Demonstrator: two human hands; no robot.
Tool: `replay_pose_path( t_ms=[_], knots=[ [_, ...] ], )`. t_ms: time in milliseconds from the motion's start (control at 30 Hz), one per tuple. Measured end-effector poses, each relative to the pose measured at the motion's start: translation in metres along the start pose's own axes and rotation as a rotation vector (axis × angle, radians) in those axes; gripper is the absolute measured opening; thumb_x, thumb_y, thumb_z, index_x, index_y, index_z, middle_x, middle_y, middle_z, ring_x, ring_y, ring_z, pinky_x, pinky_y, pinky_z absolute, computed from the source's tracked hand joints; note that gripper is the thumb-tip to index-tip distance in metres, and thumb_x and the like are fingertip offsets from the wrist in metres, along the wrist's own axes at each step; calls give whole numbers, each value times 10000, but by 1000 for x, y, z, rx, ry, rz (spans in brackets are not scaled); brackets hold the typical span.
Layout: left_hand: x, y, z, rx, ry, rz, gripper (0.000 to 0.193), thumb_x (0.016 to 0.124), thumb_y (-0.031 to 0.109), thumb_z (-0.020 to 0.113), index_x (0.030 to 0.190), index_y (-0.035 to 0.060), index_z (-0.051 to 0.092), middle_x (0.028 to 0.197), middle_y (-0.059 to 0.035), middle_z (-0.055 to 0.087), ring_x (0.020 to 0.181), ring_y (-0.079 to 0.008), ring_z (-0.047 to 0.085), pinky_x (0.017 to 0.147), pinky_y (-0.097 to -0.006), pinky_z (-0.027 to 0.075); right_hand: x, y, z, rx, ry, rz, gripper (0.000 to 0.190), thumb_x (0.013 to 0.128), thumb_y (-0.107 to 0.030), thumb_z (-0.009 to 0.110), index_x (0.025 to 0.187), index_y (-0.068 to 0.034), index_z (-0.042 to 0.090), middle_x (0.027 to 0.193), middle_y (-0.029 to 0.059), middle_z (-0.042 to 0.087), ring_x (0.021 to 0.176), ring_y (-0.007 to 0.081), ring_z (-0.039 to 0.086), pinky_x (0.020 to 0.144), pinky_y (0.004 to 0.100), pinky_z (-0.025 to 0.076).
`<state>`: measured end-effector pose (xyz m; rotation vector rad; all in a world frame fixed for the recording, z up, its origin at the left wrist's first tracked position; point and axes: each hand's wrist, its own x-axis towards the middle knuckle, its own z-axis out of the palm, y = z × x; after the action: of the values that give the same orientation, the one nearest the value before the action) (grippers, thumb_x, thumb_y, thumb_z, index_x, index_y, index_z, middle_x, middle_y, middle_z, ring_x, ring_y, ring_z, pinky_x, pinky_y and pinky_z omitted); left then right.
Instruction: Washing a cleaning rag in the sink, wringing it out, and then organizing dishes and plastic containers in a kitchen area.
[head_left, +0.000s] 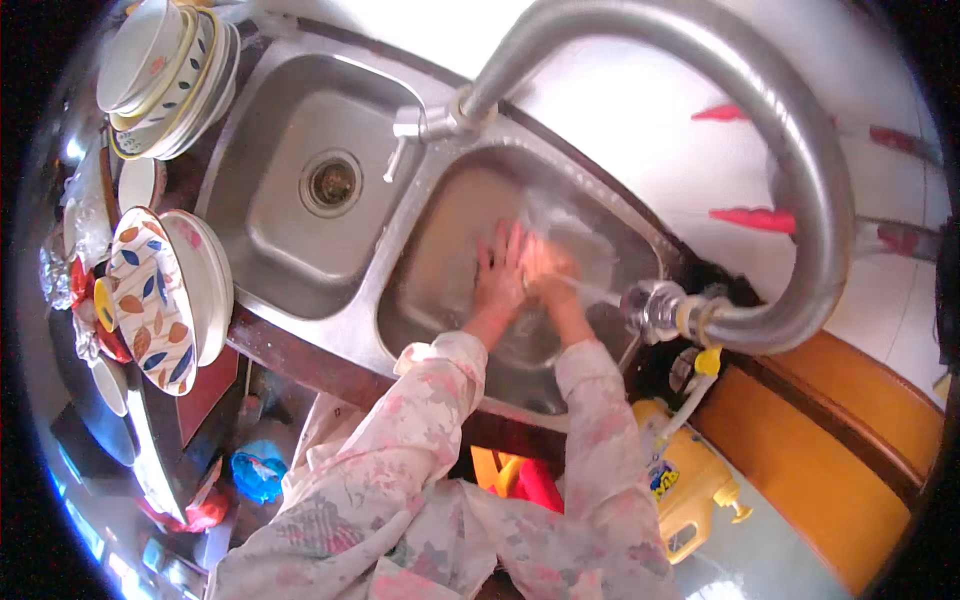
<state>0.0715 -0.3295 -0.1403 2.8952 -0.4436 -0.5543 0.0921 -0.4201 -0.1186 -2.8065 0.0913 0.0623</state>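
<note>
Both hands are over the right basin (450, 202) of a stainless-steel double sink, side by side and touching. My left hand (500, 274) is spread, fingers pointing away from me, with nothing visible in it. Against its right side is my right hand (553, 266); its fingers are blurred by motion and water, so I cannot tell whether it holds anything. A thin stream of water runs from the faucet's spray head (649, 309) onto the right hand. The faucet's thick steel neck (817, 187) arches over the basin's right side. Shallow water appears to lie in this basin.
Left of the left basin (262, 180) stand stacked bowls and plates (172, 82), a leaf-patterned oval dish (154, 307) and white bowls (214, 281). A yellow detergent jug (686, 472) stands beside my right sleeve. A blue plastic bag (259, 471) lies low on the left.
</note>
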Motion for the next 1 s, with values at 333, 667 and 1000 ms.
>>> replay_pose_path(
  t_ms=[333,667,1000],
  knots=[
    [-19,-16,13,-115,232,37,620,912,346,403,1480,179,222,1553,-120,98,1427,-355,33,1090,-623,89,-56,-42,10,87,48,-167,230,910,-293,488,888,-83,580,901,152,584,905,375,589,708,467,486],
    [-15,-16,18,-304,166,81,678,874,399,454,1457,107,272,1547,-130,118,1427,-347,52,1096,-625,69,-25,-32,4,-203,4,-125,436,852,-317,537,1200,-55,558,1274,197,526,965,359,619,765,446,526],
    [-8,2,4,-189,188,103,666,879,434,429,1453,126,287,1536,-156,145,1421,-364,67,1083,-643,88,10,26,0,-225,76,-151,216,865,-233,538,886,-28,603,886,212,625,736,329,650,533,406,519]
  ],
)
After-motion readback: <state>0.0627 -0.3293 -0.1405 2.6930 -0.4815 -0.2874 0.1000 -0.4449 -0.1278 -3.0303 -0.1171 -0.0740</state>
